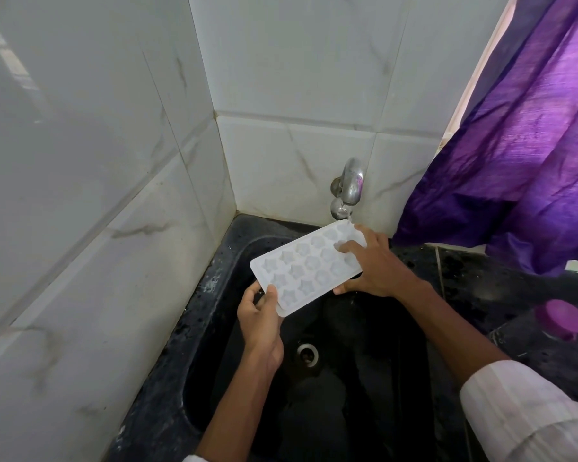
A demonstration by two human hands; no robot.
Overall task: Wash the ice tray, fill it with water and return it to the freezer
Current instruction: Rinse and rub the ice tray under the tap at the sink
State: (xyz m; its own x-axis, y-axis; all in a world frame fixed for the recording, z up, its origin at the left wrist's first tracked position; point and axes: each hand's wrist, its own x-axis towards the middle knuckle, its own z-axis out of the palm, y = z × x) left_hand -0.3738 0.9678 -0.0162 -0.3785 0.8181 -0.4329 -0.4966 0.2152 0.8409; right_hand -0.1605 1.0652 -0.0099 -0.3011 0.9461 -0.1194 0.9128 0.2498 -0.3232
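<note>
We are holding the white ice tray (301, 268) over the black sink (214, 378), tilted so that its far right corner is sitting just under the spout of the metal tap (349, 185). A thin stream of water (348, 221) is falling onto that corner. The star-shaped cavities are facing up towards us.

Our left hand (261, 321) is gripping the near left end of the tray: the thumb (271, 295) is lying on the top rim, and the other fingers are curling underneath. Our right hand (377, 265) is gripping the far right end, with its fingers (347, 245) spreading across the top of the cavities and the thumb pressing against the near long edge. Neither hand is holding anything else.

Below the tray, the round drain (307, 353) is showing in the bottom of the sink. The dark counter (464, 278) is running off to the right, and a clear bottle (563, 320) with a purple cap is standing on it. A purple curtain (531, 145) is hanging above the counter, and white marbled tiles (80, 161) are covering the corner walls behind the tap. A white sleeve (531, 411) is covering our right forearm.
</note>
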